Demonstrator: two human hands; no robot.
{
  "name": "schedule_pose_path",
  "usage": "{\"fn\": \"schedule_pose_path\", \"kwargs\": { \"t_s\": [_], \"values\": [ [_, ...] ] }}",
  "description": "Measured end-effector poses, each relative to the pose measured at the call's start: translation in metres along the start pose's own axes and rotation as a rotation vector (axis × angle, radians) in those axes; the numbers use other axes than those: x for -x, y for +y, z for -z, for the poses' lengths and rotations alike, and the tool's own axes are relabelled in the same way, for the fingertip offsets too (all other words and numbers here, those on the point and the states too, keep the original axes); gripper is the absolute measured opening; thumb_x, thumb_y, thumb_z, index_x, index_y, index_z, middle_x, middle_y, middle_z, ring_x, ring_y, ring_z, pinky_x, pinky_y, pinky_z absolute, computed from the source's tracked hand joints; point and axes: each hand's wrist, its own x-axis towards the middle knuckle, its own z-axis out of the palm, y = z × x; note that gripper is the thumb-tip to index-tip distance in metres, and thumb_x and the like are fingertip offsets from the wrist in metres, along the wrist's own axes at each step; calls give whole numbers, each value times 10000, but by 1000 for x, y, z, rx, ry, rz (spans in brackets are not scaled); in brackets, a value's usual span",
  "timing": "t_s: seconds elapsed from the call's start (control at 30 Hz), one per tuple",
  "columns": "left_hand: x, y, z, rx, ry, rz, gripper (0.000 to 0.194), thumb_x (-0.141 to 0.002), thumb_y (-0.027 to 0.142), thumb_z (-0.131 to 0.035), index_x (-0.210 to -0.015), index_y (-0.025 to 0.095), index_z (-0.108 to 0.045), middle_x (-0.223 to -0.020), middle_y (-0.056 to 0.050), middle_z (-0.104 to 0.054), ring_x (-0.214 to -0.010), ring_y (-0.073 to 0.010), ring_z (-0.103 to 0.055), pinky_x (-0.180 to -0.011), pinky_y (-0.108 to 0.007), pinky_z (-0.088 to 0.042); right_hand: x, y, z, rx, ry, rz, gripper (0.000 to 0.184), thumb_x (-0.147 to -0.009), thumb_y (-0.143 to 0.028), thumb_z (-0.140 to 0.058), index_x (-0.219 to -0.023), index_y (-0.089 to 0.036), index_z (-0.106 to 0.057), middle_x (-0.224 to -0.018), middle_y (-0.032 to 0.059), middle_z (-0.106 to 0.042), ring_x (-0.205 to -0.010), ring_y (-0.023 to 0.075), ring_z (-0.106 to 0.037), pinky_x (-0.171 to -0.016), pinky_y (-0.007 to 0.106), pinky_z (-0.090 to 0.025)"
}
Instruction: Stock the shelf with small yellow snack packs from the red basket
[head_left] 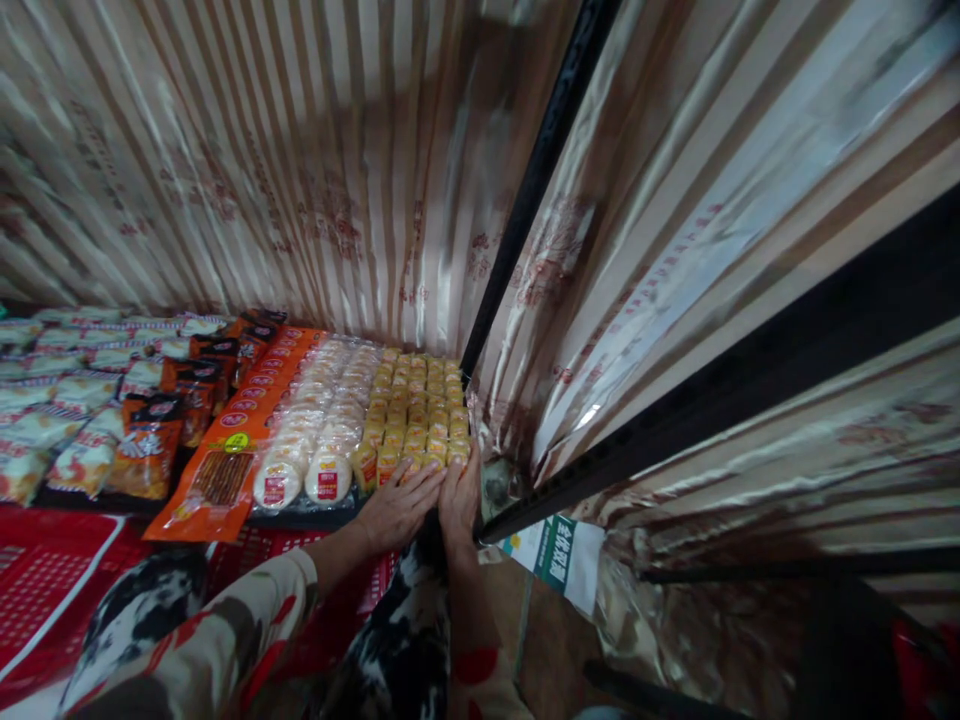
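Observation:
My left hand (403, 502) lies with its fingers stretched over the front of a block of small yellow-wrapped snack packets (417, 405). At the right front corner of that block, my right hand (459, 496) rests flat against the packets, its fingers pointing away from me. The packets stand in tight rows at the right end of a dark shelf (300, 518). Left of them are rows of round white crackers (328, 478) in clear wrap. The undersides of my fingers are hidden.
Orange snack bags (225, 450), black-and-orange bags (148, 445) and white bags (86, 430) fill the shelf leftward. A black upright post (517, 220) and a thick black beam (720, 370) stand close on the right. Shiny printed sheeting (337, 150) hangs behind. A red basket (67, 580) is below.

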Motion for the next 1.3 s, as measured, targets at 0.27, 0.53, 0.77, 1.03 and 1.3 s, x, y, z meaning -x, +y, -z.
{"fn": "schedule_pose_path", "kwargs": {
  "t_s": [0.27, 0.53, 0.77, 1.03, 1.3],
  "values": [
    [2, -1, -4, 60, 31, 16, 479, -884, 240, -389, -1352, 139, -397, -1442, -88, -393, -1381, -202, -250, -1152, -463, -96, 2, 4, -1, 42, -30, 44, 570, -932, -409, -202, -1391, -94, -324, -1385, 194, -428, -1308, 243, -370, -1060, 453, -294],
    [4, 1, -9, 40, 118, 15, 485, -904, 230, -344, -1368, 89, -367, -1457, -106, -361, -1393, -204, -214, -1151, -452, -121, 2, 8, -2, 17, -51, 28, 607, -917, -460, -212, -1370, -84, -358, -1383, 197, -430, -1314, 239, -360, -1069, 440, -285],
    [15, 8, -4, 25, 128, 52, 479, -904, 250, -385, -1361, 104, -389, -1466, -125, -340, -1398, -226, -195, -1138, -474, -163, 1, 8, -3, 35, -43, 31, 601, -911, -440, -206, -1366, -82, -369, -1375, 202, -438, -1305, 247, -372, -1052, 455, -300],
    [38, 22, 6, 57, 51, 42, 519, -903, 232, -365, -1401, 96, -314, -1447, -128, -374, -1401, -219, -182, -1137, -463, -171, 1, 6, -4, 46, -38, 23, 577, -904, -399, -217, -1360, -84, -378, -1385, 202, -427, -1292, 245, -386, -1037, 446, -307],
    [31, 24, 3, 63, 31, 63, 503, -900, 247, -349, -1374, 79, -360, -1448, -145, -366, -1393, -231, -208, -1135, -488, -155, 2, 7, -4, 47, -22, 49, 585, -906, -435, -210, -1348, -96, -386, -1350, 198, -463, -1274, 250, -401, -1016, 438, -312]
  ]
}}
